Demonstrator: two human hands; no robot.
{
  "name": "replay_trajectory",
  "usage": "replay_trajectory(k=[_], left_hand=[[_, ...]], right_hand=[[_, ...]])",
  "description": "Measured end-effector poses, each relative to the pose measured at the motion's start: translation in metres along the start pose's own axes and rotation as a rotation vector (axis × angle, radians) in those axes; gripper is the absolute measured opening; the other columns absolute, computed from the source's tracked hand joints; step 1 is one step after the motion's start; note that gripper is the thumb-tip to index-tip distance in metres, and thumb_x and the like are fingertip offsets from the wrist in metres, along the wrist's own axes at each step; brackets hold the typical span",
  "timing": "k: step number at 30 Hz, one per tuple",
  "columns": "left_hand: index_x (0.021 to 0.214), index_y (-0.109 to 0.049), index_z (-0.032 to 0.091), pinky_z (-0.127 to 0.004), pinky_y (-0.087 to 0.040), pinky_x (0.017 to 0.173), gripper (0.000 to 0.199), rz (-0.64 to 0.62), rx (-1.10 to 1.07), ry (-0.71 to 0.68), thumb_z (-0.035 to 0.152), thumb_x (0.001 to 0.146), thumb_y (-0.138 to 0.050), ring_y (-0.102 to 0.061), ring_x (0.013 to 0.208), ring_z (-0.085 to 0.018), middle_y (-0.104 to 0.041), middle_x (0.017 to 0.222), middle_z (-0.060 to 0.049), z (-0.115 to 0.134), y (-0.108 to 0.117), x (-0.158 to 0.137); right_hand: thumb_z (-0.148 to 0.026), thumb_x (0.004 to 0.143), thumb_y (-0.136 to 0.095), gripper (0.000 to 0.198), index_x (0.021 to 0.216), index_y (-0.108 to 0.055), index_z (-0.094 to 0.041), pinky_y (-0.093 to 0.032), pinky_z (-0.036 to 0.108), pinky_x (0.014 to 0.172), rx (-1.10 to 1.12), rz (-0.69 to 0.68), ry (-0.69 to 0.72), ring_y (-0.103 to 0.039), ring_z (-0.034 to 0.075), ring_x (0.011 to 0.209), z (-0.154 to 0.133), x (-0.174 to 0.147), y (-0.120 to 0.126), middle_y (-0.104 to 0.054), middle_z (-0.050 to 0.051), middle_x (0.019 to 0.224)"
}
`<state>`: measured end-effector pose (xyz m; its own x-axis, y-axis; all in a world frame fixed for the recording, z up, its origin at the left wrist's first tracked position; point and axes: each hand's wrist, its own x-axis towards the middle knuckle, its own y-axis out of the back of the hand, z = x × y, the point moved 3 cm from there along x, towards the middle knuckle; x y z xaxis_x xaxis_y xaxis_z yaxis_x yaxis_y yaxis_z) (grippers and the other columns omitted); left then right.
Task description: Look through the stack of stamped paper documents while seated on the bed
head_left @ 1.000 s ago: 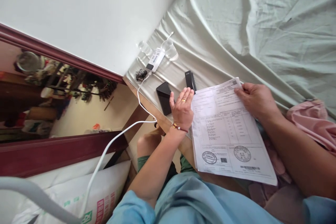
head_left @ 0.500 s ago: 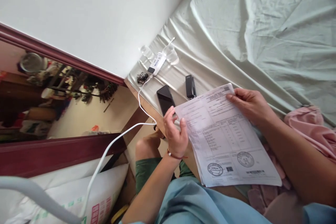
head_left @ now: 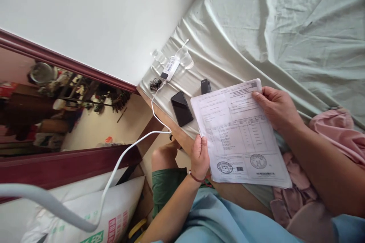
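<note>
A stack of printed papers point(head_left: 239, 133) with round stamps and a table of text is held up above my lap. My right hand point(head_left: 281, 108) grips its upper right corner, thumb on the front. At the left edge of the papers my left hand point(head_left: 199, 156) is closed, pinching that edge with the thumb in front and the other fingers mostly hidden. Just beyond the papers' top edge a black stapler-like object point(head_left: 205, 86) is partly covered. To its left lies a black smartphone point(head_left: 181, 108) on the light green sheet.
A white power strip point(head_left: 172, 67) with a cable point(head_left: 134, 145), clear plastic cups point(head_left: 186, 60) and a small dark item point(head_left: 155, 84) lie by the wall. Pink cloth point(head_left: 332, 129) is at the right. White sacks point(head_left: 114, 205) stand below left.
My left hand has gone from open fingers near the papers' upper left corner down to a grip on the left edge. The papers have tilted and shifted up, covering more of the black object.
</note>
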<state>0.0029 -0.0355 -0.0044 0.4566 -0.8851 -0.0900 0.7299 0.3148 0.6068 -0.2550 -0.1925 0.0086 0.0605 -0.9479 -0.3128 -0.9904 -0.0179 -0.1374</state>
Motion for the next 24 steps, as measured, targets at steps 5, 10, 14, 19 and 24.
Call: replay_trajectory(k=[5,10,14,19,24], left_hand=[[0.115,-0.07,0.021,-0.042,-0.052,0.107,0.047,0.004,-0.041,0.035,0.063,0.098,-0.058,-0.068,0.115,-0.027,-0.075,0.119,-0.012,-0.015,0.0,0.002],[0.122,-0.068,0.021,-0.042,-0.048,0.113,0.054,-0.021,-0.107,0.068,0.067,0.097,-0.057,-0.066,0.123,-0.028,-0.073,0.128,-0.012,-0.024,0.003,0.002],[0.116,-0.066,0.02,-0.037,-0.052,0.103,0.054,0.039,-0.136,0.063,0.07,0.097,-0.054,-0.067,0.113,-0.025,-0.072,0.119,-0.011,-0.023,-0.002,0.003],[0.111,-0.059,0.022,-0.033,-0.051,0.083,0.053,0.034,-0.072,-0.074,0.07,0.102,-0.039,-0.065,0.088,-0.021,-0.069,0.095,-0.006,-0.006,-0.01,0.001],[0.091,-0.05,0.024,-0.032,-0.045,0.069,0.049,0.042,0.09,-0.085,0.069,0.103,-0.035,-0.058,0.07,-0.019,-0.061,0.075,-0.002,0.005,-0.011,-0.002]], right_hand=[[-0.052,0.088,-0.074,0.029,0.091,-0.067,-0.025,-0.052,0.031,0.055,-0.036,0.006,0.025,-0.065,0.018,0.066,0.004,0.004,0.0,-0.074,0.006,0.085],[-0.047,0.083,-0.079,0.027,0.095,-0.067,-0.025,-0.058,0.036,0.061,0.047,-0.041,-0.038,-0.07,0.021,0.073,0.008,0.005,-0.003,-0.075,0.007,0.09],[-0.045,0.079,-0.082,0.028,0.09,-0.068,-0.023,-0.056,0.034,0.056,-0.003,-0.089,-0.057,-0.068,0.02,0.069,0.011,0.003,-0.004,-0.075,0.007,0.089],[-0.045,0.082,-0.078,0.026,0.093,-0.068,-0.024,-0.054,0.033,0.055,-0.019,-0.079,-0.027,-0.066,0.019,0.067,0.015,0.005,-0.002,-0.075,0.007,0.087],[-0.049,0.085,-0.075,0.026,0.091,-0.066,-0.024,-0.052,0.033,0.054,-0.038,-0.075,-0.011,-0.064,0.019,0.065,0.011,0.002,-0.003,-0.073,0.007,0.086]])
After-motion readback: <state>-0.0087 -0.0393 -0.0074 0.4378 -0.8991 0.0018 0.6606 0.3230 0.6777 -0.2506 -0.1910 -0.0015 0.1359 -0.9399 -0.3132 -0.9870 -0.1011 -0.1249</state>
